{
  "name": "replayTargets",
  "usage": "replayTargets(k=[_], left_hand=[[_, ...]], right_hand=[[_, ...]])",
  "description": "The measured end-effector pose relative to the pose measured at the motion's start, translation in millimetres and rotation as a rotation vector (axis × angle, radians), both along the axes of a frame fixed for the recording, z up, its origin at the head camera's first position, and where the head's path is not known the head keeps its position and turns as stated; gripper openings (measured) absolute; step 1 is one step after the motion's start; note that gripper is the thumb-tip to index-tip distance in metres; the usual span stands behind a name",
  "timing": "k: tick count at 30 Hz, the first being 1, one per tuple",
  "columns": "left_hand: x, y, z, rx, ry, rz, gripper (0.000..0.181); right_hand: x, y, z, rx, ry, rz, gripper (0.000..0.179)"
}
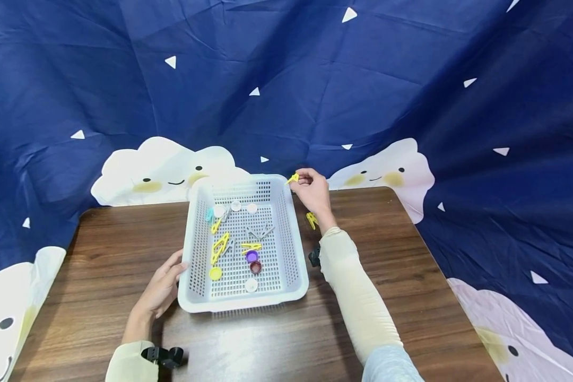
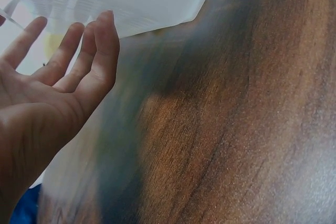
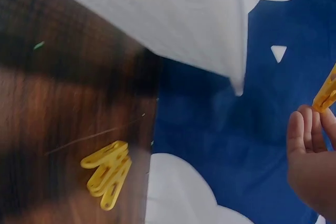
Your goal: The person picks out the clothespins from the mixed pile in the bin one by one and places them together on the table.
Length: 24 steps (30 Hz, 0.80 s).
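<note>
My right hand (image 1: 312, 192) pinches a yellow clothespin (image 1: 293, 179) between thumb and fingertips, just outside the far right corner of a white plastic basket (image 1: 293, 228). In the right wrist view the pinched clothespin (image 3: 326, 92) is cut off by the frame edge. My left hand (image 1: 159, 286) holds the basket's left side, its thumb over the rim and the other fingers loosely bent outside the wall. Inside the basket lie yellow clothespins (image 1: 220, 248), grey clothespins (image 1: 260, 232), and several round caps, among them a purple cap (image 1: 252, 257) and a yellow cap (image 1: 215, 274).
More yellow clothespins (image 3: 107, 174) lie on the wooden table (image 1: 382, 233), right of the basket beside my right wrist. A blue cloth (image 1: 286, 79) with white clouds and triangles hangs behind the table's back edge. Black wrist cameras (image 1: 169, 357) sit on both forearms.
</note>
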<state>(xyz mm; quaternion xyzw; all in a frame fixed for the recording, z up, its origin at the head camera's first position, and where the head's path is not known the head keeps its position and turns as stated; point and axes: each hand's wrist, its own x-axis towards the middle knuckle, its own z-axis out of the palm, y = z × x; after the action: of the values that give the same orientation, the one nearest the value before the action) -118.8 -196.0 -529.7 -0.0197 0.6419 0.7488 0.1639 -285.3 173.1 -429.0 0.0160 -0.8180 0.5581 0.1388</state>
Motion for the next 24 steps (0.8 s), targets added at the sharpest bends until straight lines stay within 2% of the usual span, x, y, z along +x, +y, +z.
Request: replayTargets(k=[11,18,24], left_hand=[[-0.9,-1.2,-0.5,0.003,0.006,0.004,0.055],[-1.3,-1.6,-0.8,0.004,0.008,0.003,0.056],[-1.1,-1.1,-1.9,0.007,0.005,0.006,0.056]], right_hand=[[-3.3,26.3,-18.7,0.082,-0.02,-0.045,0.032],[-3.9,37.2,-25.4,0.103,-0.003,-0.072,0.033],[-3.0,45.1,-30.0,0.12,-0.029,-0.088,0.034]])
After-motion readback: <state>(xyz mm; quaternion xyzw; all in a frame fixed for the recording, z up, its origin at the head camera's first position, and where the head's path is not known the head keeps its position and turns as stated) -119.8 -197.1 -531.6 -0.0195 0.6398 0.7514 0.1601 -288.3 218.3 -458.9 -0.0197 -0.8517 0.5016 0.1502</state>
